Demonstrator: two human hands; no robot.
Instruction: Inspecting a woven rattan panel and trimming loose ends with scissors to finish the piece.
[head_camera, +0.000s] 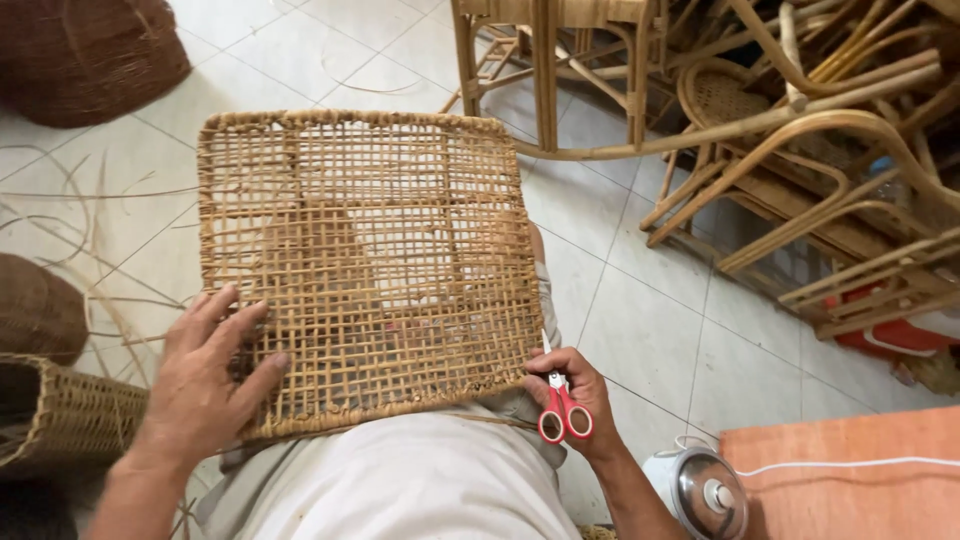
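Note:
A square woven rattan panel (370, 260) with an open grid weave rests on my lap, tilted away from me. My left hand (205, 375) lies flat with spread fingers on the panel's near left corner. My right hand (580, 395) is at the panel's near right corner, closed around red-handled scissors (562, 405) whose blades point up along the panel's right edge.
Stacked rattan chair frames (800, 130) fill the upper right. Dark woven baskets (85, 50) sit at upper left, and a woven basket (60, 415) at lower left. Loose rattan strands (90, 230) lie on the tiled floor. An orange board (850, 480) and a small round appliance (700, 490) sit at lower right.

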